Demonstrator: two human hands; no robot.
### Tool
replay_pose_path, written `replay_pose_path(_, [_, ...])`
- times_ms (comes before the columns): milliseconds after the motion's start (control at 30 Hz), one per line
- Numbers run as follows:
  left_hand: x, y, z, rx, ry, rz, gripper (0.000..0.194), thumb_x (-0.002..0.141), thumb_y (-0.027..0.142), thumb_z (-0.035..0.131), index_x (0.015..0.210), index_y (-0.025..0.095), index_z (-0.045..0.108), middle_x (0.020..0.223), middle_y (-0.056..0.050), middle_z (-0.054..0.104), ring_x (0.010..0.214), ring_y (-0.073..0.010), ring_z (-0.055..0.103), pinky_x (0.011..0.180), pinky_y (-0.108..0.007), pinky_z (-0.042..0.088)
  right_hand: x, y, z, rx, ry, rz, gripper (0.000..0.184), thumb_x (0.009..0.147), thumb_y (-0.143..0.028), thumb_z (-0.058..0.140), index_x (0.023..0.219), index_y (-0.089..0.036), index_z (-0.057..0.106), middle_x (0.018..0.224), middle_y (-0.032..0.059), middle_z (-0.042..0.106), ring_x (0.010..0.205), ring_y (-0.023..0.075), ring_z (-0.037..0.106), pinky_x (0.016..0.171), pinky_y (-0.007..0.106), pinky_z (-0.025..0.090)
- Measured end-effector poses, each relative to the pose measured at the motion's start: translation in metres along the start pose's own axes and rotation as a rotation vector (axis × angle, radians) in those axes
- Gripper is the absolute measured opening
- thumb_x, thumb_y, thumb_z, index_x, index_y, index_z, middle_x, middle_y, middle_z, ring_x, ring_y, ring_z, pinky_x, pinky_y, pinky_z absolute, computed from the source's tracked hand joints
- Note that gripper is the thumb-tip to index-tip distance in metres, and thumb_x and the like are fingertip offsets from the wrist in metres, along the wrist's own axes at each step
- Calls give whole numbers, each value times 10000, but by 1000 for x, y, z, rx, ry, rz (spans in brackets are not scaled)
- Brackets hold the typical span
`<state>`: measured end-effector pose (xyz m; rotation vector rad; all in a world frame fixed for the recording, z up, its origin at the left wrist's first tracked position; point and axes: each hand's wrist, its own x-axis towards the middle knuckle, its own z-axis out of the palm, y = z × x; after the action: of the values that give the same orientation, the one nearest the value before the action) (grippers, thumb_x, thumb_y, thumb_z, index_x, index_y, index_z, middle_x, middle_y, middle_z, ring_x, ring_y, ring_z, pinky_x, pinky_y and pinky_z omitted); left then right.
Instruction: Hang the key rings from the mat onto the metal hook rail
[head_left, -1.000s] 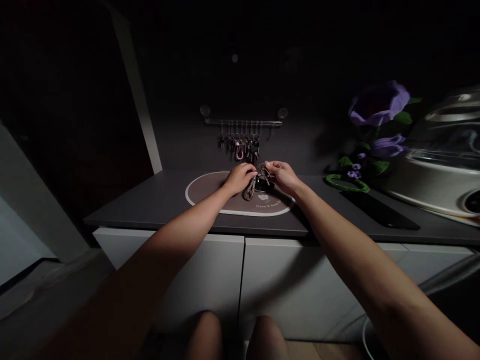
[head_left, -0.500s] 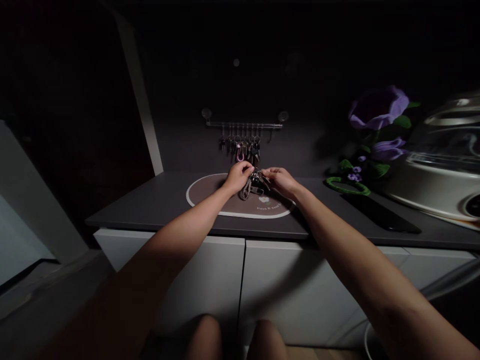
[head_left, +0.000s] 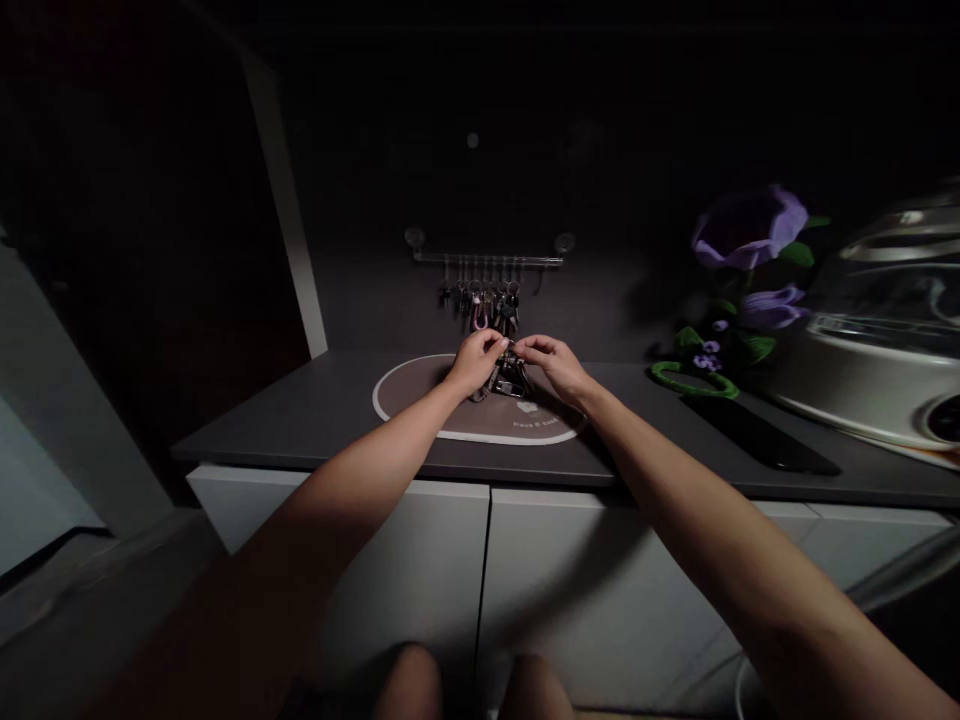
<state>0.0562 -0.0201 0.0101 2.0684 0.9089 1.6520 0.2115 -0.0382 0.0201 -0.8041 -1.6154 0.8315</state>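
Note:
A bunch of keys [head_left: 511,382] with a braided grey strap [head_left: 484,388] hangs between my hands, just over a brown oval mat [head_left: 409,392] with a white rim. My left hand [head_left: 472,362] pinches the top of the bunch with thumb and forefinger. From the other side, my right hand [head_left: 555,366] has its fingers closed at the same ring area; the exact part it grips is too small to make out. Behind them, several key sets [head_left: 480,302] dangle from the hooks of a clear rail [head_left: 487,260] fixed to the dark wall.
On the right of the dark counter [head_left: 270,410] stand purple flowers [head_left: 752,235] with a green ring base [head_left: 694,380], a black phone-like slab [head_left: 765,438] and a large cream appliance [head_left: 862,375]. White cabinet doors [head_left: 405,540] lie below the counter's front edge.
My right hand has moved slightly left, closer to my left hand. The keys and strap have swung and now hang differently. The view has tilted up a little.

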Motion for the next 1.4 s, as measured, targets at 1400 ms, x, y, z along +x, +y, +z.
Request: replay_pose_path(1400, [-3,-21,6,300,86,-25,186,825,231,391,733,169,540,698,-19,569,687,-134,505,667,-241,359,96,-35,-41,-420,373,-147,165,721,-308,519,683,-149,534,605,-16,503,570,96,422,552,221,324])
